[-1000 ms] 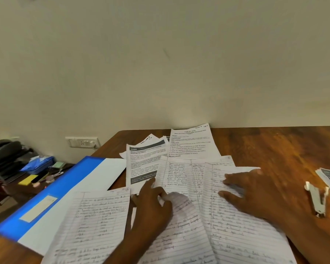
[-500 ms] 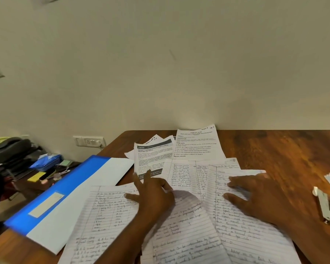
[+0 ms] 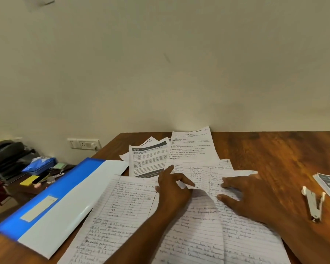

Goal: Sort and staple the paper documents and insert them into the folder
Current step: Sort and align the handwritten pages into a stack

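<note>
Lined sheet (image 3: 193,175) (handwritten) pinched by left hand (image 3: 172,189); right hand (image 3: 253,197) flat.

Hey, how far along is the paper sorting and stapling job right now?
Early stage. Nothing looks stapled or filed: the handwritten sheets and printed pages lie loose on the table. In hand: the left hand lifts a sheet's edge while the right hand rests flat on the sheets. Left: grouping, stapling with the stapler, and filling the blue folder.
</note>
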The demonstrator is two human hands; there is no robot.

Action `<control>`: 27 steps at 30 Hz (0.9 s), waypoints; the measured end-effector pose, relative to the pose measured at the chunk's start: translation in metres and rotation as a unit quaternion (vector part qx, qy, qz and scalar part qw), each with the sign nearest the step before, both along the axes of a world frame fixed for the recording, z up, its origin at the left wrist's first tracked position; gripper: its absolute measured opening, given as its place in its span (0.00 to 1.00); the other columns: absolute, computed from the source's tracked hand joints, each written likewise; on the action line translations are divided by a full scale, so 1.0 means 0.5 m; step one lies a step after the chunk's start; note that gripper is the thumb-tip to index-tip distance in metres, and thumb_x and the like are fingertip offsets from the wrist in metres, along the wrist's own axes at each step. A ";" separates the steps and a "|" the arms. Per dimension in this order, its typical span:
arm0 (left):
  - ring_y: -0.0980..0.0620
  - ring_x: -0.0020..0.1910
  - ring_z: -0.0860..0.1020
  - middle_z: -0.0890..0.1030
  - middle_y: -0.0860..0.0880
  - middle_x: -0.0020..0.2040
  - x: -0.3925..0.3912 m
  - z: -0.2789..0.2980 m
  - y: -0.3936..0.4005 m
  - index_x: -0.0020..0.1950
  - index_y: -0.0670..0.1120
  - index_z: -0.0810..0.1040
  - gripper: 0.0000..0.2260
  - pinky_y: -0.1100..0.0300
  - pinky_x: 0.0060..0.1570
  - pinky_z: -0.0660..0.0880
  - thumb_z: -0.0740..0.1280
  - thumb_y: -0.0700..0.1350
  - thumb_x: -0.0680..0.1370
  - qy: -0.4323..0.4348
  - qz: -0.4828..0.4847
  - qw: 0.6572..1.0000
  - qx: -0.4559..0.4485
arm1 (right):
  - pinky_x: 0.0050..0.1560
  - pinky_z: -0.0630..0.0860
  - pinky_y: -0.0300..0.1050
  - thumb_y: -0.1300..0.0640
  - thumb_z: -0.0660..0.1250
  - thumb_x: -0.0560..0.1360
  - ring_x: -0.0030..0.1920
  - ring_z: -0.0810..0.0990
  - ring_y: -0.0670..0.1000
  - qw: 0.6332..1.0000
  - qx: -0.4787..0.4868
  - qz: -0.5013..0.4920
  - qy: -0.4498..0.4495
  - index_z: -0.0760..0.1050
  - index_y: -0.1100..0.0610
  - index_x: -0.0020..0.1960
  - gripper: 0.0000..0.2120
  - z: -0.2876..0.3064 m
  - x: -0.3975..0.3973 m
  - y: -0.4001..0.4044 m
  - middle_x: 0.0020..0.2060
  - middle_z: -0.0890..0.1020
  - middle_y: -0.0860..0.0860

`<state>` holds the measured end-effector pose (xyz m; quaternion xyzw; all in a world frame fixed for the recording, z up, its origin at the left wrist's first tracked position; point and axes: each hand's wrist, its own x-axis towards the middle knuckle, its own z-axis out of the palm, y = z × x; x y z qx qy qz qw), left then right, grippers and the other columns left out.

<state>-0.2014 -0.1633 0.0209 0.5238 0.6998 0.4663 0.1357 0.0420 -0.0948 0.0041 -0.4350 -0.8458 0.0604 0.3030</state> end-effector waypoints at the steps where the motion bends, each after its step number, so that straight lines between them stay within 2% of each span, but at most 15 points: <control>1: 0.50 0.80 0.62 0.79 0.50 0.70 0.003 -0.002 0.009 0.39 0.67 0.84 0.12 0.29 0.75 0.59 0.77 0.47 0.72 -0.009 -0.007 1.000 -0.002 | 0.65 0.76 0.50 0.20 0.62 0.68 0.57 0.83 0.41 1.000 0.002 -0.002 -0.005 0.85 0.42 0.58 0.33 0.001 0.000 0.000 0.61 0.83 0.37; 3: 0.51 0.79 0.65 0.79 0.50 0.70 0.015 0.010 0.014 0.37 0.66 0.84 0.11 0.34 0.77 0.60 0.80 0.49 0.71 -0.021 -0.021 1.000 0.001 | 0.65 0.76 0.51 0.20 0.62 0.69 0.57 0.83 0.41 1.000 0.005 -0.006 -0.018 0.85 0.42 0.58 0.33 0.003 0.000 -0.002 0.60 0.83 0.36; 5: 0.54 0.77 0.67 0.78 0.52 0.71 0.022 0.030 0.011 0.36 0.61 0.84 0.11 0.43 0.77 0.62 0.81 0.46 0.71 -0.025 -0.052 0.998 0.012 | 0.63 0.75 0.52 0.20 0.62 0.69 0.55 0.83 0.42 0.999 0.008 -0.005 -0.032 0.85 0.41 0.58 0.32 0.009 0.000 -0.004 0.59 0.84 0.35; 7: 0.56 0.73 0.69 0.76 0.57 0.70 0.020 0.040 0.008 0.37 0.54 0.86 0.09 0.54 0.72 0.65 0.82 0.41 0.71 -0.037 -0.071 0.996 0.028 | 0.62 0.74 0.52 0.19 0.59 0.69 0.56 0.81 0.44 0.998 -0.004 -0.006 -0.056 0.84 0.40 0.59 0.33 0.017 -0.001 -0.010 0.58 0.84 0.33; 8: 0.57 0.71 0.71 0.78 0.57 0.69 0.016 0.043 0.007 0.38 0.52 0.86 0.08 0.55 0.70 0.67 0.82 0.41 0.70 -0.042 -0.078 0.995 0.038 | 0.62 0.73 0.50 0.19 0.58 0.68 0.57 0.79 0.45 0.997 -0.009 -0.004 -0.073 0.84 0.39 0.60 0.34 0.019 -0.002 -0.013 0.59 0.83 0.32; 10: 0.57 0.65 0.78 0.84 0.55 0.62 0.007 0.043 0.004 0.38 0.52 0.87 0.08 0.52 0.69 0.73 0.81 0.40 0.69 -0.045 -0.094 0.993 0.060 | 0.64 0.71 0.47 0.19 0.57 0.69 0.60 0.77 0.44 0.994 -0.010 0.008 -0.109 0.82 0.38 0.62 0.34 0.021 -0.009 -0.019 0.62 0.81 0.31; 12: 0.59 0.55 0.84 0.88 0.56 0.50 0.003 0.044 -0.001 0.39 0.52 0.87 0.09 0.52 0.62 0.79 0.76 0.37 0.70 -0.044 -0.114 0.989 0.078 | 0.66 0.69 0.48 0.19 0.55 0.71 0.65 0.75 0.43 0.991 -0.017 0.030 -0.126 0.79 0.37 0.66 0.35 0.025 -0.016 -0.027 0.66 0.78 0.31; 14: 0.61 0.49 0.84 0.87 0.58 0.44 0.002 0.049 -0.002 0.41 0.51 0.87 0.10 0.66 0.55 0.78 0.74 0.35 0.73 -0.017 -0.109 0.990 0.085 | 0.70 0.69 0.48 0.22 0.52 0.74 0.67 0.75 0.41 0.988 -0.029 0.083 -0.127 0.77 0.39 0.69 0.34 0.035 -0.025 -0.036 0.69 0.77 0.35; 15: 0.62 0.47 0.84 0.87 0.60 0.42 0.001 0.053 -0.001 0.42 0.51 0.87 0.09 0.71 0.51 0.76 0.75 0.36 0.74 0.000 -0.098 0.991 0.089 | 0.68 0.72 0.46 0.26 0.54 0.77 0.66 0.76 0.41 0.984 -0.039 0.125 -0.119 0.77 0.41 0.70 0.30 0.039 -0.033 -0.039 0.69 0.78 0.37; 16: 0.62 0.46 0.83 0.86 0.60 0.41 -0.001 0.053 0.004 0.42 0.51 0.86 0.08 0.73 0.50 0.75 0.76 0.38 0.75 0.013 -0.086 0.992 0.095 | 0.63 0.75 0.45 0.32 0.57 0.81 0.63 0.78 0.42 0.978 -0.047 0.173 -0.104 0.77 0.42 0.68 0.23 0.044 -0.042 -0.044 0.66 0.79 0.38; 17: 0.62 0.46 0.83 0.86 0.60 0.40 -0.005 0.048 0.011 0.42 0.52 0.86 0.06 0.70 0.50 0.76 0.77 0.41 0.75 0.017 -0.079 0.992 0.098 | 0.58 0.77 0.46 0.40 0.60 0.83 0.59 0.80 0.43 0.972 -0.054 0.213 -0.082 0.78 0.44 0.65 0.15 0.044 -0.052 -0.047 0.62 0.80 0.38; 19: 0.59 0.46 0.82 0.85 0.61 0.40 -0.014 0.035 0.026 0.42 0.54 0.84 0.06 0.59 0.52 0.79 0.77 0.45 0.76 0.026 -0.069 0.993 0.097 | 0.51 0.78 0.48 0.50 0.64 0.83 0.53 0.81 0.46 0.968 -0.059 0.240 -0.050 0.78 0.48 0.58 0.06 0.041 -0.065 -0.053 0.56 0.80 0.40; 21: 0.58 0.48 0.81 0.84 0.60 0.42 -0.023 0.021 0.039 0.42 0.57 0.82 0.06 0.53 0.53 0.77 0.75 0.47 0.77 0.043 -0.064 0.993 0.085 | 0.52 0.79 0.48 0.51 0.66 0.82 0.55 0.81 0.46 0.967 -0.069 0.241 -0.039 0.78 0.51 0.57 0.07 0.028 -0.064 -0.049 0.56 0.81 0.42; 24: 0.57 0.50 0.78 0.82 0.57 0.46 -0.029 0.012 0.052 0.46 0.58 0.80 0.06 0.61 0.50 0.70 0.73 0.46 0.78 0.060 -0.053 0.995 0.056 | 0.54 0.81 0.49 0.50 0.66 0.81 0.56 0.81 0.44 0.972 -0.093 0.209 -0.041 0.79 0.51 0.58 0.09 0.012 -0.050 -0.037 0.57 0.82 0.41; 27: 0.59 0.51 0.77 0.80 0.56 0.50 -0.029 0.010 0.067 0.50 0.58 0.80 0.06 0.67 0.47 0.68 0.72 0.46 0.79 0.064 -0.061 0.995 0.038 | 0.46 0.82 0.47 0.50 0.65 0.81 0.50 0.82 0.44 0.974 -0.081 0.209 -0.034 0.81 0.49 0.55 0.07 0.013 -0.044 -0.030 0.52 0.82 0.41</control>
